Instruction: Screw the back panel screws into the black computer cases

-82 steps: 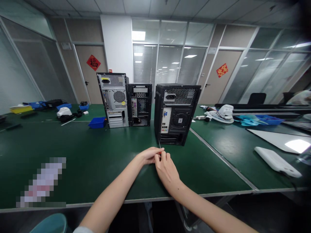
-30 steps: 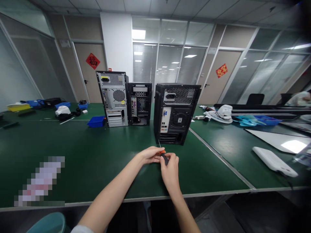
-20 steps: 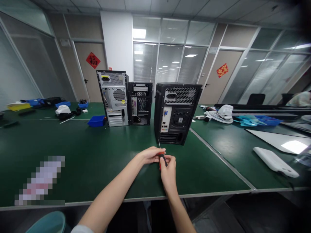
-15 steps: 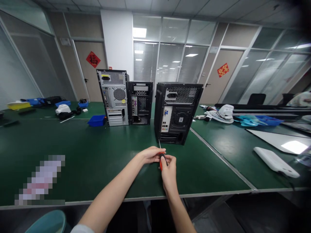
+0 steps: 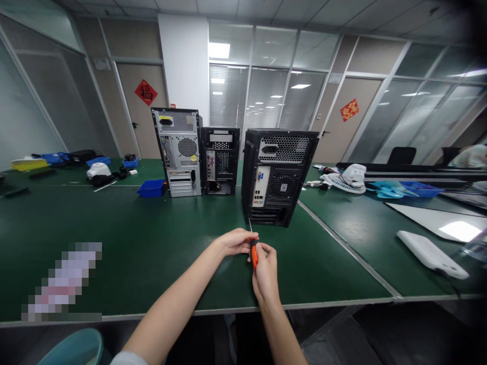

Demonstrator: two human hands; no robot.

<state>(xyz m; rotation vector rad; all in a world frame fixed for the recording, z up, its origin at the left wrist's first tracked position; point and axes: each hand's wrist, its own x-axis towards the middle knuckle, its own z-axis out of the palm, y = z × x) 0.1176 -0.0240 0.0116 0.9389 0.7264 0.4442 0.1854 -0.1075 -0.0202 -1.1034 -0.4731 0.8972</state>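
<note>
A black computer tower (image 5: 281,177) stands with its back panel facing me. The tip of an orange and black screwdriver (image 5: 254,255) reaches its lower left corner; whether it sits in a screw is too small to tell. My right hand (image 5: 266,263) is closed around the screwdriver's handle. Fingers of my left hand (image 5: 238,242) pinch the front part of the same tool, near the shaft. Further back on the left are a silver-backed tower (image 5: 182,157) and a smaller black tower (image 5: 220,162), side by side.
A blue tray (image 5: 151,188) lies left of the silver-backed tower. On the right are a white fan-like object (image 5: 344,180), a white oblong device (image 5: 431,253) and a blue basket (image 5: 422,189). The green table (image 5: 133,243) ends at its front edge near my forearms.
The screwdriver handle has turned, with more orange now showing. My right hand's fingers have shifted slightly around it. My left hand has hardly moved.
</note>
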